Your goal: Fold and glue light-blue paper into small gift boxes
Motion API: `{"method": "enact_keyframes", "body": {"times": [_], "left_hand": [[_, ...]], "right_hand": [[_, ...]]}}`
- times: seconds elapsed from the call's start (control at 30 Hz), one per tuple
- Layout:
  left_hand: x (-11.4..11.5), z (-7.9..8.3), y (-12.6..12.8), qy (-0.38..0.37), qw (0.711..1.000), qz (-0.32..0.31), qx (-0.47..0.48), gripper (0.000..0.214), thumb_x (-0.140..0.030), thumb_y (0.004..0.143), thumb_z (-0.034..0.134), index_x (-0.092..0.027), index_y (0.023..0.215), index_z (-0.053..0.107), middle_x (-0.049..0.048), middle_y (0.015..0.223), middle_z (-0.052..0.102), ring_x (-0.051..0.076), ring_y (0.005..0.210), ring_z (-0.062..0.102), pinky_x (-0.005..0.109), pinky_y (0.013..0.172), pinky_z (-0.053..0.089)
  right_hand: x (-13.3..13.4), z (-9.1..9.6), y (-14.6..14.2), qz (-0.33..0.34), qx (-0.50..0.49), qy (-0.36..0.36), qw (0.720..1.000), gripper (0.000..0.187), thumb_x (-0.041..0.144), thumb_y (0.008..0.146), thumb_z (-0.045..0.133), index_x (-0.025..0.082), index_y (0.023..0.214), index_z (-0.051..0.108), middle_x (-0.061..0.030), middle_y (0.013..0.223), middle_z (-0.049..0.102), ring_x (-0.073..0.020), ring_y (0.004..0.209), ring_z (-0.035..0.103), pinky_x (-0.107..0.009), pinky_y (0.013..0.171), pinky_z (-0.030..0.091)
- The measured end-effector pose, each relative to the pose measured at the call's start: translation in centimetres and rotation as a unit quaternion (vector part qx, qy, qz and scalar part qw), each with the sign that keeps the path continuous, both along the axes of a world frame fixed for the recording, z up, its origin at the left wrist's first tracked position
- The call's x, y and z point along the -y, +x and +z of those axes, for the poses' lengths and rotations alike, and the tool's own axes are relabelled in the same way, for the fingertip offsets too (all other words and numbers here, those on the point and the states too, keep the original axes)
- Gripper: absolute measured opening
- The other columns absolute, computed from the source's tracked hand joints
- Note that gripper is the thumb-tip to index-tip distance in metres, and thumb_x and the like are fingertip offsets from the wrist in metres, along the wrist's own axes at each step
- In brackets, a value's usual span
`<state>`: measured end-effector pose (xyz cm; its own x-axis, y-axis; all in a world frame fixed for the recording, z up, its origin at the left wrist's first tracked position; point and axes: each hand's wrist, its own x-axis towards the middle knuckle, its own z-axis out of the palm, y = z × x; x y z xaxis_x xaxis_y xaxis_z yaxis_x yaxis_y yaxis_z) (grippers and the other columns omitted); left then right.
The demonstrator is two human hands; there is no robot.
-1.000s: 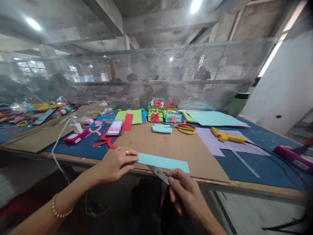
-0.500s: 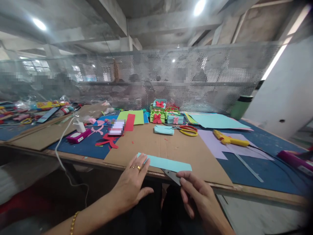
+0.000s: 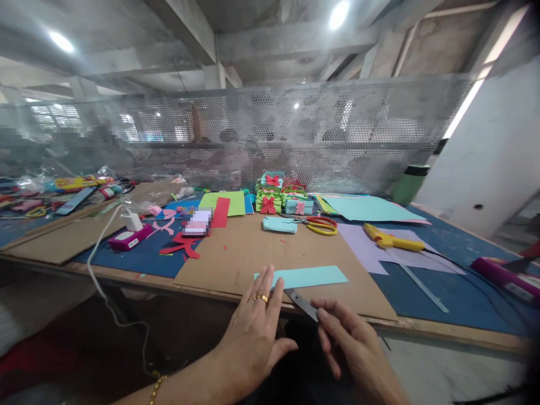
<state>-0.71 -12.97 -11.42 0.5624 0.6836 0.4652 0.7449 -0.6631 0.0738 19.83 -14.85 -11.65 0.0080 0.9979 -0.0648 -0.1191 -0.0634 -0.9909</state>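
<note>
Presently, the left hand (image 3: 255, 326) lies palm down, fingers extended, with its fingertips on the left end of the light blue strip (image 3: 314, 277). The right hand (image 3: 352, 334) pinches one flat metal blade (image 3: 304, 305) between thumb and fingers; the blade's far end is at the strip's near edge, beside the left hand. Labels on the two purple boxes, left (image 3: 130, 238) and right (image 3: 502, 273), are too blurred to read. The strip rests on the cardboard sheet (image 3: 236, 250), near the front edge of the counter (image 3: 472, 306); its right end projects beyond the left hand, well inside the sheet's right edge. Bare cardboard separates it from one folded light blue piece (image 3: 279, 225). Also counted: one pair of scissors (image 3: 321, 226) with one red and one yellow loop, one yellow glue gun (image 3: 394, 240), one green bottle (image 3: 410, 188), and three bows on the stacked small bags (image 3: 270, 197).
</note>
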Motion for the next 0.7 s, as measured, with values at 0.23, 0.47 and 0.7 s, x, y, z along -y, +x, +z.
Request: {"method": "enact_keyframes", "body": {"times": [0.23, 0.47, 0.7], "left_hand": [[-3.1, 3.3, -2.9, -0.063, 0.994, -0.084, 0.005, 0.038, -0.025, 0.101, 0.048, -0.014, 0.136, 0.056, 0.0175, 0.150, 0.048, 0.031, 0.145, 0.037, 0.054, 0.117, 0.034], [-8.3, 4.4, -4.5, -0.091, 0.983, -0.153, -0.044, 0.048, -0.012, 0.097, 0.043, -0.032, 0.138, 0.058, 0.0093, 0.147, 0.053, 0.028, 0.141, 0.043, 0.051, 0.112, 0.039], [-9.6, 5.0, -4.1, -0.138, 0.968, -0.157, -0.143, 0.056, -0.017, 0.100, 0.041, -0.045, 0.148, 0.043, 0.0049, 0.162, 0.034, 0.036, 0.151, 0.022, 0.061, 0.116, 0.028]], "right_hand": [[0.0, 0.3, 0.8, 0.008, 0.037, -0.014, 0.999, 0.062, 0.066, 0.079, 0.069, 0.016, 0.114, 0.061, 0.0094, 0.047, 0.049, -0.0043, 0.030, 0.036, -0.015, 0.031, 0.024], [-0.2, 0.7, 0.8, 0.003, 0.048, -0.021, 0.999, 0.059, 0.064, 0.079, 0.068, 0.015, 0.112, 0.062, 0.0094, 0.046, 0.048, -0.0031, 0.030, 0.032, -0.014, 0.032, 0.021], [-0.4, 0.6, 1.1, 0.005, 0.069, -0.026, 0.997, 0.065, 0.068, 0.078, 0.067, 0.014, 0.114, 0.061, 0.0100, 0.044, 0.047, -0.0036, 0.028, 0.032, -0.015, 0.031, 0.020]]}}
